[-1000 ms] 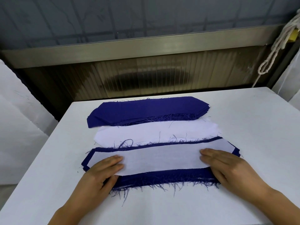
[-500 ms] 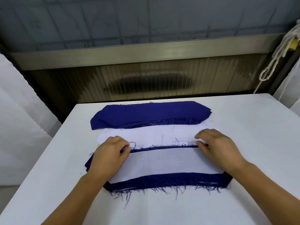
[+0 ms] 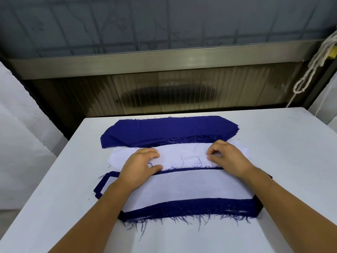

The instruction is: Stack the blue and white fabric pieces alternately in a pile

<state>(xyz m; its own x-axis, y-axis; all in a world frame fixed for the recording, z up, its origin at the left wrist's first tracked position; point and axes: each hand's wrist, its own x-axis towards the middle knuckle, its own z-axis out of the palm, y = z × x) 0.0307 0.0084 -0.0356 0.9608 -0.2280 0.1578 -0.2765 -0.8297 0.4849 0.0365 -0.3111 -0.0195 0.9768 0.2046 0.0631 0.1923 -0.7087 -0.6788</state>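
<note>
A stack of blue fabric pieces (image 3: 169,128) lies at the back of the white table (image 3: 284,161). In front of it sits a stack of white fabric pieces (image 3: 182,152). Nearest me is the mixed pile: a white piece (image 3: 191,187) on top and frayed blue fabric (image 3: 191,207) showing around it. My left hand (image 3: 140,165) is on the left part of the white stack, its bent fingers and thumb closing on the top piece. On the right part, my right hand (image 3: 226,157) pinches that piece's near edge, which is slightly raised.
A metal rail (image 3: 164,59) and a ribbed panel run behind the table. A white rope (image 3: 310,70) hangs at the upper right. White cloth-covered surfaces stand to the left and right of the table.
Both hands left the near pile's top white piece and moved back onto the white stack. Their fingers have curled onto its top piece, and the right hand has raised its edge.
</note>
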